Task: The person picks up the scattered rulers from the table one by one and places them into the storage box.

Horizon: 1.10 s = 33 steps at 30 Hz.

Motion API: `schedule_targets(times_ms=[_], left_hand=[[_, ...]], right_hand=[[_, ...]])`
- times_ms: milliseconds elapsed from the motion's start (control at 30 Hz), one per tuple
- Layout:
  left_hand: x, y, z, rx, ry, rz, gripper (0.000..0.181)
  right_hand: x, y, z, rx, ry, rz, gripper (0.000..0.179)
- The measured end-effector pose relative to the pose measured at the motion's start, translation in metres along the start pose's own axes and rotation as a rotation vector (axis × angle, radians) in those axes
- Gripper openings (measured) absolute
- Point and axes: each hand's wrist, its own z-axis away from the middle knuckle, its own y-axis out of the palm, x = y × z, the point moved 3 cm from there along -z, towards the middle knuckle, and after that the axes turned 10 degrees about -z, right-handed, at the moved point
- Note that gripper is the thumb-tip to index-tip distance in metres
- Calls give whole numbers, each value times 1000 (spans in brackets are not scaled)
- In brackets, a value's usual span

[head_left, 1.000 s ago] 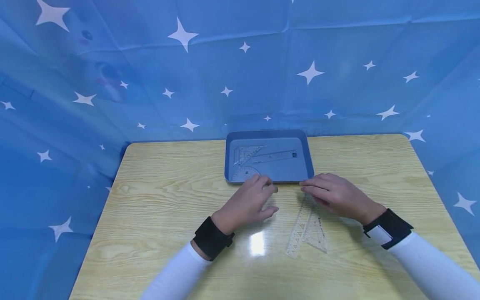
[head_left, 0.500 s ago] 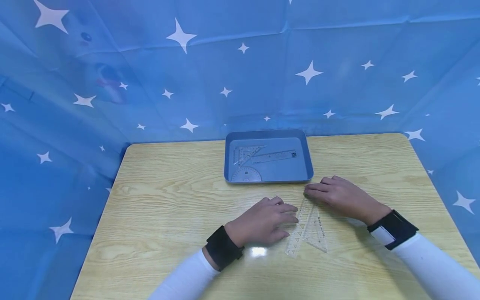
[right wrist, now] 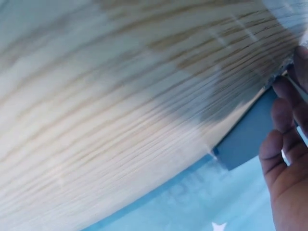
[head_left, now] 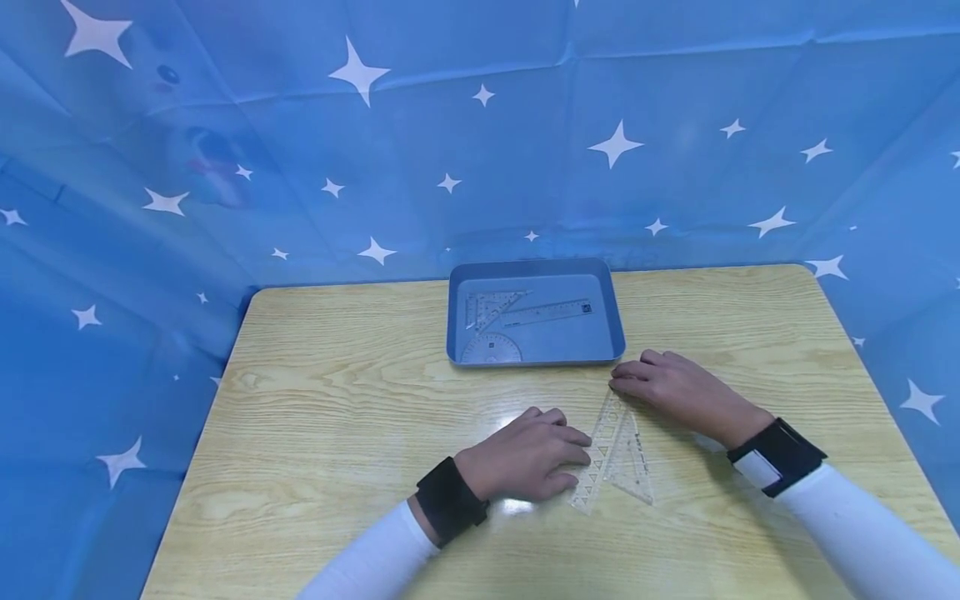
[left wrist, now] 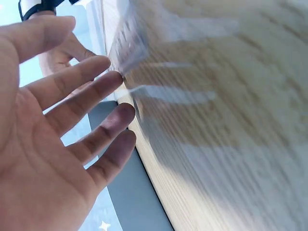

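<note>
A clear plastic ruler point(head_left: 600, 450) with a row of triangular cut-outs lies slanted on the table, beside a clear set square point(head_left: 632, 467). At the ruler's left edge is my left hand point(head_left: 525, 454), fingers spread and gently bent. The left wrist view shows its fingertips point(left wrist: 113, 79) by the ruler point(left wrist: 131, 45), with nothing gripped. My right hand point(head_left: 678, 392) pinches the ruler's far end between thumb and fingers. In the right wrist view these fingers point(right wrist: 284, 113) meet the ruler's edge, partly cut off by the frame.
A blue tray point(head_left: 570, 346) stands at the table's back edge, just beyond the hands. Inside it lie a clear set square point(head_left: 491, 308), a ruler point(head_left: 547, 312) and a protractor point(head_left: 491, 348). A blue star-patterned cloth point(head_left: 525, 150) hangs behind the wooden table point(head_left: 337, 400).
My left hand has come away from the tray's front edge, moving right and nearer me to the ruler's side. My right hand has settled at the ruler's far end. Ruler and set square have barely moved.
</note>
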Motion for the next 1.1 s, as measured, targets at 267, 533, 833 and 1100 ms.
schedule_targets(times_ms=[267,533,833,1100], left_hand=[[6,1,4,-2,-59,10,35],[18,1,10,-13,-151,98,37],[31,1,16,-54,-234,194,33],[39,4,19,-92,-329,272,34]], right_hand=[[0,3,-8,23,38,22,46],[2,7,-13,-16,39,-17,30],[9,14,-18,-85,18,-58,22],[15,15,-24,-73,46,-90,28]])
